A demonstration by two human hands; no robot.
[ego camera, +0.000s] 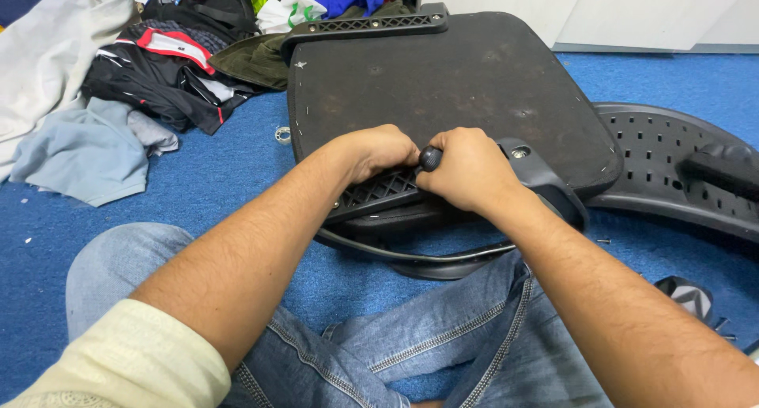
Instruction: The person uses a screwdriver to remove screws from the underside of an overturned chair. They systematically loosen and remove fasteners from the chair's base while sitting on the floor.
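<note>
Upturned seat (451, 84) on floor. Right hand (466, 171) fisted round screwdriver handle (431, 158); left hand (379, 151) curled onto mesh armrest bracket (375, 190) just below. Risks: tip slipping toward left fingers; unbraced seat shifting; loose screw near right wrist rolling off.

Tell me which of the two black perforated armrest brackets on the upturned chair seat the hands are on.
The near bracket, at the seat's front edge: the left hand and right hand rest on it. The far bracket lies untouched by the clothes pile.
</note>
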